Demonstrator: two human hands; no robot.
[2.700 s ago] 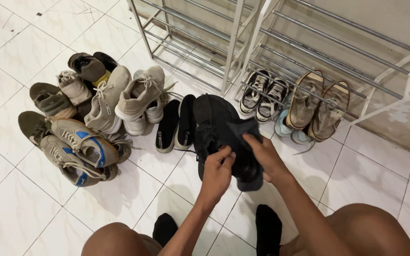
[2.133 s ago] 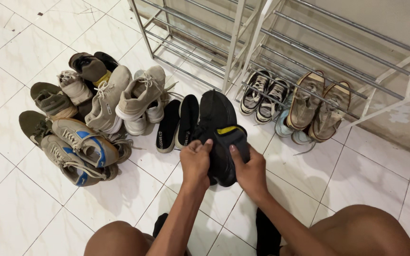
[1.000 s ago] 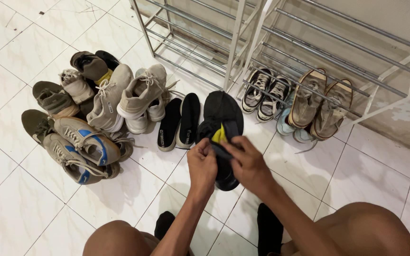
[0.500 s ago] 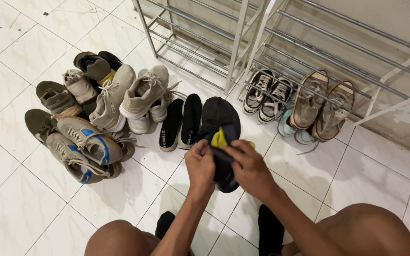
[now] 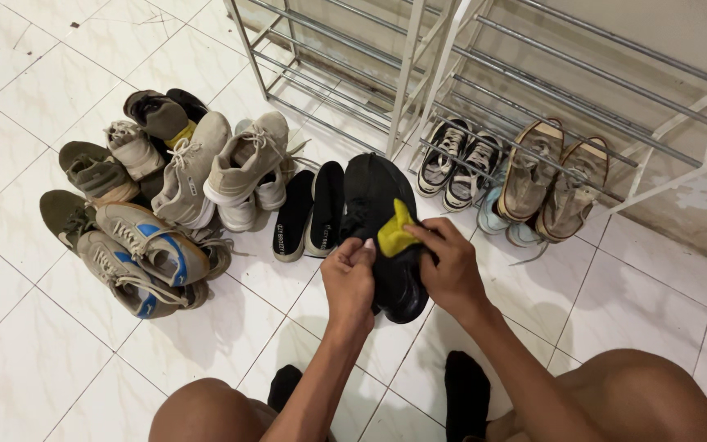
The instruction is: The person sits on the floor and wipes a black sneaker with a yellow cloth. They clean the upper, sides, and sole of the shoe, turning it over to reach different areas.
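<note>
Both hands are gripping a black low shoe [image 5: 390,245] above the white tiled floor [image 5: 10,327] near the metal rack [image 5: 403,74], the left hand [image 5: 349,282] steadying it while the right hand [image 5: 450,266] is pinching its yellow insole [image 5: 394,232], which is only partly out.

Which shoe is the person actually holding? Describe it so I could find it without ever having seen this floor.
Start at the two metal shoe racks by the wall and come down to the tiled floor where they meet. There the left hand and right hand hold a black shoe. It alone has a yellow piece sticking out, unlike the flat black insoles beside it.
</note>
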